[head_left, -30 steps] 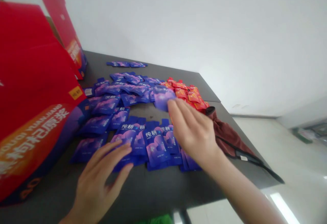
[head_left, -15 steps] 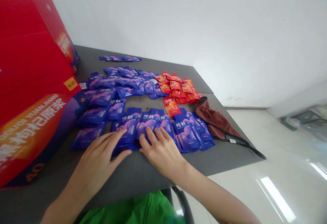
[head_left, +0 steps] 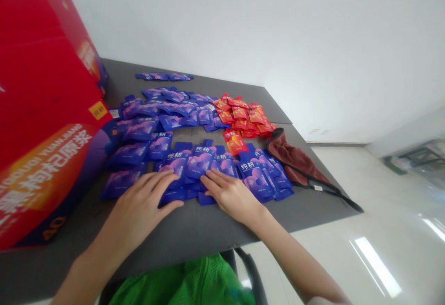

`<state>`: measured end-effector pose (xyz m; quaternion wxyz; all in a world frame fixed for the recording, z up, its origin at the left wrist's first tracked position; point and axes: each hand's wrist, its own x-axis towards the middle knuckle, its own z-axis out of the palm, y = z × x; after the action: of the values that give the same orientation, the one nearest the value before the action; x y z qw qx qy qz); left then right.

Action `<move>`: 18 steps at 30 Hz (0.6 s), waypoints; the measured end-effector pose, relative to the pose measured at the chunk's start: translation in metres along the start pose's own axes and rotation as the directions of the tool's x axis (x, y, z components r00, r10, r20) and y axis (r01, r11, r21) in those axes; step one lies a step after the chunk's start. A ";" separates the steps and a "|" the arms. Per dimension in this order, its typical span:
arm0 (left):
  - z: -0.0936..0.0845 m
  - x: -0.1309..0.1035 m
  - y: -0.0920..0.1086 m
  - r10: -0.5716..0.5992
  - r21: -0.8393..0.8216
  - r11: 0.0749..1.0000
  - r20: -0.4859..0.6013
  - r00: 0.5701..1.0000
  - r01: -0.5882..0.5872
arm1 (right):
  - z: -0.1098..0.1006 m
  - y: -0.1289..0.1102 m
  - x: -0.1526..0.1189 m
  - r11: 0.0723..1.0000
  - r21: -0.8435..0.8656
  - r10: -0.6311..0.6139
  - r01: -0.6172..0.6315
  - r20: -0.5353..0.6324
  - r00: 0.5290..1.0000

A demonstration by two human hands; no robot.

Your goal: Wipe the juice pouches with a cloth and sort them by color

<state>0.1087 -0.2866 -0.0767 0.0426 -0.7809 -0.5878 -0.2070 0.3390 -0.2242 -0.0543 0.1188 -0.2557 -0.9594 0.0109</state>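
Several blue-purple sachets (head_left: 200, 161) lie overlapped in a row near the front of a dark grey table (head_left: 194, 235). My left hand (head_left: 142, 207) lies flat with fingers spread on the sachets at the row's left end. My right hand (head_left: 231, 193) rests flat on the sachets in the middle of the row, fingers apart. More blue sachets (head_left: 167, 108) spread further back. A cluster of orange-red sachets (head_left: 245, 117) lies at the back right, and one orange sachet (head_left: 235, 141) sits alone just behind the front row.
A big red and purple cardboard box (head_left: 41, 124) with open flaps stands at the left. A dark red cloth (head_left: 299, 163) with a black strap lies by the table's right edge. A short line of blue sachets (head_left: 163, 76) sits at the far back.
My right hand came down from holding a blue sachet in the air and now rests flat on the front row. My left hand stays on the row's left end.
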 end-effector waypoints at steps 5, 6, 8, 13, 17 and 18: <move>0.001 0.002 0.004 0.004 0.104 0.995 -0.011 1.000 -0.002 | 0.001 0.002 0.006 0.999 -0.035 0.023 -0.022 0.020 1.000; 0.001 0.002 0.004 0.015 0.109 0.994 -0.006 1.000 -0.015 | 0.001 0.002 0.005 0.999 -0.029 0.025 -0.024 0.026 0.999; 0.002 0.000 0.003 0.040 0.113 0.993 0.000 0.999 -0.040 | 0.002 0.002 0.002 1.000 -0.018 0.022 -0.021 0.030 0.999; 0.005 -0.004 0.004 0.031 0.095 0.995 -0.011 0.999 -0.030 | 0.004 -0.001 -0.009 1.000 0.014 -0.013 0.013 -0.015 1.000; 0.005 -0.009 0.003 0.052 0.039 0.998 -0.033 0.998 -0.050 | 0.005 -0.003 -0.014 0.998 -0.006 -0.065 0.065 -0.022 0.998; 0.004 -0.010 0.001 0.056 0.018 0.998 -0.038 0.998 -0.056 | 0.006 -0.003 -0.016 0.997 -0.003 -0.074 0.074 -0.024 0.997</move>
<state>0.1085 -0.2951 -0.0841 0.0661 -0.7926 -0.5666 -0.2156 0.3493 -0.2342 -0.0631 0.1305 -0.2201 -0.9667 0.0024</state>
